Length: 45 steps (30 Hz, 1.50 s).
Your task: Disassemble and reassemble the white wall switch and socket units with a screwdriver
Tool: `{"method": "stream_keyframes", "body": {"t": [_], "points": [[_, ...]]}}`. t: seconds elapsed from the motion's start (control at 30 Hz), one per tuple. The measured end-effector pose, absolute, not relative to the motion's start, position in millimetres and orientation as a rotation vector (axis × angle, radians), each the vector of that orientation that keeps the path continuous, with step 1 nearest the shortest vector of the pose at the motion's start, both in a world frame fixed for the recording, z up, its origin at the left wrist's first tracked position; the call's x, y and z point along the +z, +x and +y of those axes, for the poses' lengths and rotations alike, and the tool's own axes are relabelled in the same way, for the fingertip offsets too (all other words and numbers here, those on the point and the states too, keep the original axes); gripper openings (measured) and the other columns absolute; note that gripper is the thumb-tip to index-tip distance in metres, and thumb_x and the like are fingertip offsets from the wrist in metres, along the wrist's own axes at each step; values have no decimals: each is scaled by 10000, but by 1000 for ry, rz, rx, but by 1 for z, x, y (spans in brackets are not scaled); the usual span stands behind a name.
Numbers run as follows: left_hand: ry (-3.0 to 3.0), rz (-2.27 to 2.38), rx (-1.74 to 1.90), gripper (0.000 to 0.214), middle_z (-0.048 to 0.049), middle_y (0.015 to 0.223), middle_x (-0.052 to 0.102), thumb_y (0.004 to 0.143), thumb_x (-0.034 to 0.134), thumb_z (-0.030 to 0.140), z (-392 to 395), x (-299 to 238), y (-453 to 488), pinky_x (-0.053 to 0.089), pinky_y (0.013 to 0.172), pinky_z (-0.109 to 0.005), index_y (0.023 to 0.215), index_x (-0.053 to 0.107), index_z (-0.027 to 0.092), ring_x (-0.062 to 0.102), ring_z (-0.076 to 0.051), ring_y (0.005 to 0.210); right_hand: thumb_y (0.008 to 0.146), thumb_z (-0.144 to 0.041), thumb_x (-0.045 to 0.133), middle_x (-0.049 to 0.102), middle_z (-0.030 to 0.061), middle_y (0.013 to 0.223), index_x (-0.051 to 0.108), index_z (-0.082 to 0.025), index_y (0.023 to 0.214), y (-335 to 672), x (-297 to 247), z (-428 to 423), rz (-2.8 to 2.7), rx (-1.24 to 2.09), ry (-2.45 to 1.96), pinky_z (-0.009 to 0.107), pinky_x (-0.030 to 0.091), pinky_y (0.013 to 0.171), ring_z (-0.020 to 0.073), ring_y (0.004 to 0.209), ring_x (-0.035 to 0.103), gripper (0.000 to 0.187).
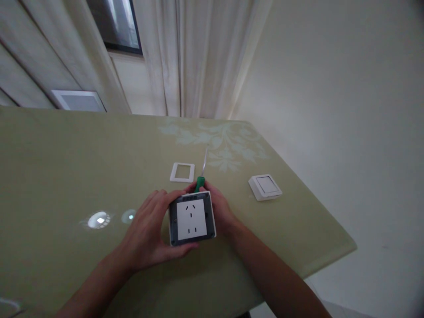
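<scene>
A wall socket with a white face and a dark surround is held up over the table, its slots toward me. My left hand grips it from the left, thumb along the lower edge and fingers at the top. Behind the socket, my right hand is closed around the green handle of a screwdriver, whose thin shaft points away from me. The socket hides part of the right hand. Just beyond lies a square white frame with an open middle, flat on the table.
A white switch box sits to the right on the green table. The table's right edge runs beside a pale wall. Curtains hang behind the far edge, with a white-framed panel at the far left.
</scene>
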<state>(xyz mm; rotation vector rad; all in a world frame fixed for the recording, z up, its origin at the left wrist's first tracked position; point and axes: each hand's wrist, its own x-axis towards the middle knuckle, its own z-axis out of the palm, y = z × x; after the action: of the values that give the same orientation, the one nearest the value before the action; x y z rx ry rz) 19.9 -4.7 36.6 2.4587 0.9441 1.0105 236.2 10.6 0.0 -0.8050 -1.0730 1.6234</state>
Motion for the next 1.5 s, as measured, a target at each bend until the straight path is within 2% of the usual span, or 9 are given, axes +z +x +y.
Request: {"method": "stream_keyframes", "body": {"t": [0.1,0.33,0.43,0.53,0.63,0.87,1.23,1.4,1.5], "points": [[2498,997,1042,802,-109,1166,661,840,856,549,-3,40,19,517,879,-441,1471,473,237,635,-326,1026,914,-524,806,646,-6,975,705,-281,1174,260,16,12,-993,1588,-786,244,488,734,142,798,585,371],[2454,1004,1043,794,-109,1181,664,820,855,563,-2,42,19,514,870,-441,1440,484,234,640,-322,1032,545,-309,1103,656,36,1284,642,-350,1468,296,42,-1,-1444,1617,-714,205,459,612,97,755,547,1033],[2420,1012,1050,797,-113,1203,664,820,854,567,-2,43,18,521,870,-436,1443,479,241,646,-322,1051,616,-284,1076,679,51,1305,623,-342,1489,294,45,-5,-1525,1529,-772,213,497,637,118,808,613,985],[2437,1048,1048,811,-113,1193,664,812,862,560,-2,42,18,523,870,-437,1449,476,241,645,-324,1045,668,-312,1054,641,94,1473,607,-312,1503,290,49,-6,-1600,1435,-855,328,594,916,227,1134,701,947],[2486,1067,1052,806,-113,1170,660,821,859,554,-2,41,18,516,872,-436,1448,474,226,638,-322,1032,631,-293,1071,663,91,1458,612,-301,1497,289,50,-4,-1669,1383,-869,431,533,1131,295,1332,651,980],[2486,1066,1079,785,-113,1177,656,846,841,558,-2,41,19,512,866,-425,1449,475,212,634,-313,1027,670,-235,1044,706,68,1377,571,-333,1534,286,49,-5,-1658,1423,-785,363,598,985,244,1194,708,990],[2523,1046,1046,766,-106,1133,668,847,836,558,-1,41,17,518,855,-440,1434,467,230,632,-316,989,701,-269,1032,765,77,1280,624,-278,1458,284,43,-2,-1615,1455,-805,380,587,992,248,1156,733,860],[2500,1038,1030,774,-124,1188,680,861,829,567,3,37,16,520,897,-465,1453,462,230,643,-331,1045,592,-272,1091,690,100,1413,510,-337,1586,285,42,-2,-1616,1514,-785,426,587,1036,287,1269,686,1153],[2516,1044,1047,773,-123,1181,685,856,830,586,5,36,15,518,893,-463,1440,470,229,647,-331,1030,597,-264,1090,650,104,1474,529,-352,1568,284,42,-2,-1636,1480,-778,442,578,1069,288,1292,673,1125]]}}
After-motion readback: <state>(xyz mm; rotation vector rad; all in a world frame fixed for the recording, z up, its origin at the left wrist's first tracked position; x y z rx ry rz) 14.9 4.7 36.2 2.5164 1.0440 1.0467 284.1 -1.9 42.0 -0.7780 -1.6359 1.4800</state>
